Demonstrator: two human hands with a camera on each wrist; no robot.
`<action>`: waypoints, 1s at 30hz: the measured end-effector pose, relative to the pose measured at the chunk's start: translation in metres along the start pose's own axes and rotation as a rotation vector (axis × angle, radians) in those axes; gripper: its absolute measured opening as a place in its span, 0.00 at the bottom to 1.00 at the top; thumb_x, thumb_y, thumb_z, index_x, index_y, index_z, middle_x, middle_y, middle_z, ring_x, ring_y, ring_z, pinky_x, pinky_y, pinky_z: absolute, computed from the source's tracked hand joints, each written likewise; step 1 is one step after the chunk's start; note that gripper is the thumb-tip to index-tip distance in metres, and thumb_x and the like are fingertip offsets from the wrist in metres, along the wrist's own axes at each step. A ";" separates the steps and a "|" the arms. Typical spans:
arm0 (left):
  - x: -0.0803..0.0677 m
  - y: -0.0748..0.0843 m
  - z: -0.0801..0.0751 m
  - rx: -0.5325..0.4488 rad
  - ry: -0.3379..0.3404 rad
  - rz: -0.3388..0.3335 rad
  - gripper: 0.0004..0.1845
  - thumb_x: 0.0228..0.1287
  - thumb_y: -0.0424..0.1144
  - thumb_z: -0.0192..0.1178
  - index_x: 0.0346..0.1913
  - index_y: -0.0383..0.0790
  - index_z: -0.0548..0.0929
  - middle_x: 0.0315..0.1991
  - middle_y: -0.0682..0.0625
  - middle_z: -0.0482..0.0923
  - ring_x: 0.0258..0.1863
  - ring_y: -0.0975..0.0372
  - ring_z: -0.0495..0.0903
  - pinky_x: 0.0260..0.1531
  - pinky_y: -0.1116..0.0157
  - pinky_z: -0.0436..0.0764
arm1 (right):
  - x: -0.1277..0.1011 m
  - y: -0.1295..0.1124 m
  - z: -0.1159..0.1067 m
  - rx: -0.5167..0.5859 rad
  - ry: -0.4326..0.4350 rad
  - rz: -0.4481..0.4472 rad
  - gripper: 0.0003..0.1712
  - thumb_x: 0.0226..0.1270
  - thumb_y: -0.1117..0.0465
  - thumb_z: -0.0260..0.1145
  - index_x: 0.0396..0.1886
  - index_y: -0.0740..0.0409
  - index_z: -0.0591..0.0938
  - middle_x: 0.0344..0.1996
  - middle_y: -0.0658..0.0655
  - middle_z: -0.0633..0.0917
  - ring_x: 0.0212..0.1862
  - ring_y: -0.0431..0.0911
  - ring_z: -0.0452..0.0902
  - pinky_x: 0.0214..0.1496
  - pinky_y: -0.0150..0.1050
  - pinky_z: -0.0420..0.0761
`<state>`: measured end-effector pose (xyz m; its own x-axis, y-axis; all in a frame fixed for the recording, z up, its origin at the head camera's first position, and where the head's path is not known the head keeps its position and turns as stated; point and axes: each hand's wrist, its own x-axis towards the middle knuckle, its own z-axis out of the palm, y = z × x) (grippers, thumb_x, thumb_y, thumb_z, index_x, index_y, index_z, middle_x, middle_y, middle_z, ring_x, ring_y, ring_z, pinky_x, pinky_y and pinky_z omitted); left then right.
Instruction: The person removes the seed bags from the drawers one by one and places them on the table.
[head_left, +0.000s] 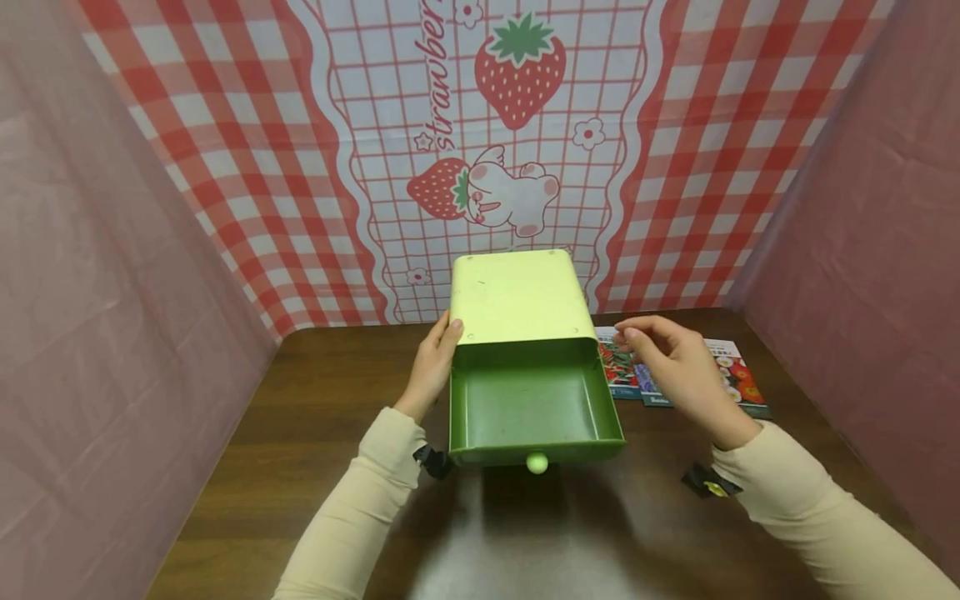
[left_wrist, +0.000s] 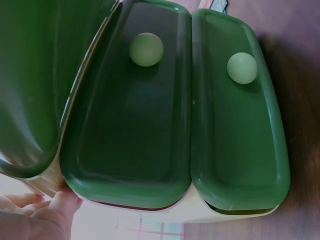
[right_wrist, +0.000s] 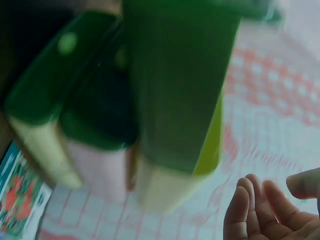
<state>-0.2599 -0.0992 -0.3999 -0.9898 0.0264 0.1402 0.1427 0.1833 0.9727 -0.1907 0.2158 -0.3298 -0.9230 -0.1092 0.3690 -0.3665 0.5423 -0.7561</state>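
A small drawer unit (head_left: 517, 296) with a pale yellow-green top stands on the table. Its green top drawer (head_left: 480, 456) is pulled out, with nothing in it and a round light-green knob (head_left: 537, 463) in front. My left hand (head_left: 431, 367) rests against the unit's left side near the upper front corner. Two lower drawers, the middle one (left_wrist: 125, 125) and the bottom one (left_wrist: 240, 150), are pushed in, each with its own knob. Right of the unit, my right hand (head_left: 678, 367) hovers over printed flower packets (head_left: 742, 383), fingers loosely bent and nothing held.
The brown wooden table (head_left: 315, 400) stretches out on both sides of the unit. Behind it hangs a red checked cloth (head_left: 697, 167) with strawberry prints. Pink curtains (head_left: 847, 275) close in the left and right sides. Several packets overlap beside the unit.
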 end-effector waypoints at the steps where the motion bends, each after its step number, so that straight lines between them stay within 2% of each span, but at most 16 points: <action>1: 0.000 0.000 0.000 -0.002 0.000 -0.001 0.36 0.74 0.60 0.45 0.77 0.47 0.56 0.77 0.48 0.56 0.76 0.54 0.55 0.76 0.52 0.57 | -0.004 -0.005 0.003 0.005 -0.010 -0.021 0.15 0.76 0.56 0.57 0.51 0.60 0.83 0.45 0.62 0.86 0.40 0.28 0.79 0.40 0.21 0.79; 8: 0.000 -0.001 0.001 -0.012 -0.001 0.003 0.36 0.74 0.60 0.45 0.77 0.46 0.55 0.77 0.48 0.55 0.77 0.54 0.54 0.76 0.53 0.57 | -0.032 -0.026 0.022 0.049 -0.074 -0.149 0.07 0.72 0.64 0.61 0.43 0.57 0.84 0.37 0.53 0.87 0.38 0.32 0.81 0.38 0.26 0.82; 13: 0.001 -0.002 0.001 -0.010 0.002 0.001 0.36 0.74 0.61 0.44 0.77 0.47 0.55 0.77 0.48 0.55 0.76 0.54 0.55 0.76 0.52 0.57 | -0.050 -0.035 0.031 0.107 -0.147 -0.202 0.07 0.71 0.67 0.61 0.40 0.54 0.84 0.34 0.51 0.87 0.35 0.36 0.81 0.34 0.30 0.82; 17: 0.000 -0.002 0.001 -0.008 -0.001 -0.004 0.36 0.74 0.61 0.44 0.77 0.47 0.55 0.77 0.48 0.55 0.76 0.54 0.54 0.76 0.52 0.57 | -0.063 -0.038 0.037 0.174 -0.206 -0.214 0.08 0.72 0.68 0.60 0.40 0.54 0.84 0.34 0.52 0.87 0.34 0.39 0.83 0.33 0.33 0.84; 22: 0.000 -0.002 0.001 -0.012 -0.007 0.004 0.37 0.74 0.61 0.44 0.78 0.47 0.54 0.77 0.48 0.55 0.77 0.53 0.54 0.76 0.52 0.57 | -0.078 -0.035 0.044 0.286 -0.299 -0.217 0.10 0.72 0.70 0.57 0.41 0.57 0.84 0.34 0.56 0.88 0.36 0.37 0.85 0.32 0.37 0.85; 25: 0.000 -0.002 0.000 -0.013 -0.005 0.004 0.37 0.74 0.61 0.44 0.78 0.46 0.54 0.77 0.48 0.55 0.77 0.54 0.54 0.76 0.52 0.57 | -0.084 -0.028 0.050 0.318 -0.344 -0.181 0.10 0.73 0.69 0.57 0.41 0.58 0.85 0.34 0.57 0.89 0.36 0.36 0.85 0.32 0.37 0.85; 30: 0.000 -0.002 -0.001 -0.009 -0.015 0.000 0.37 0.74 0.62 0.44 0.78 0.47 0.54 0.78 0.48 0.54 0.77 0.54 0.54 0.76 0.52 0.56 | -0.091 -0.016 0.062 0.373 -0.402 -0.111 0.11 0.74 0.67 0.56 0.42 0.63 0.85 0.35 0.59 0.89 0.37 0.39 0.86 0.34 0.39 0.87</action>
<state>-0.2602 -0.1001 -0.4018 -0.9897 0.0415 0.1373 0.1425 0.1745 0.9743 -0.1077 0.1657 -0.3848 -0.8219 -0.4978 0.2769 -0.4130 0.1860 -0.8915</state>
